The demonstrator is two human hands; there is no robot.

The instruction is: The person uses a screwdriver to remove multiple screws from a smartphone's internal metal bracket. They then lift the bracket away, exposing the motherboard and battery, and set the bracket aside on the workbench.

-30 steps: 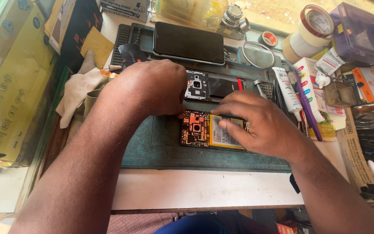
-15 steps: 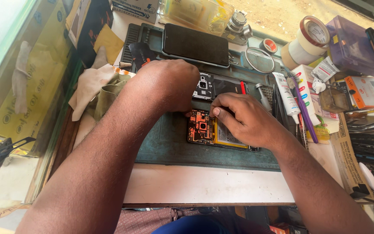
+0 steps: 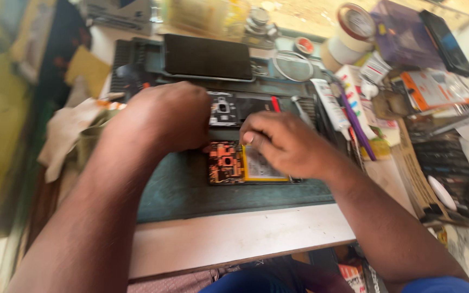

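An opened phone (image 3: 240,163) lies on a dark green work mat (image 3: 180,190), its orange circuit board and yellow-edged battery showing. My left hand (image 3: 164,116) is curled into a fist over the phone's upper left corner; what its fingers hold is hidden. My right hand (image 3: 286,144) rests on the phone's right part, fingers bent over the battery and touching it. A dark phone back cover (image 3: 234,108) with a camera cutout lies just behind both hands.
A black phone (image 3: 207,57) lies face up at the back of the mat. Tape rolls (image 3: 348,32), a white tube (image 3: 329,103), small boxes and tools crowd the right side. A cloth (image 3: 66,130) lies at the left. The pale table edge (image 3: 234,239) runs in front.
My right hand has slid left and back, from the battery's right end toward its top. The left hand has stayed over the phone's corner. The camera has shifted.
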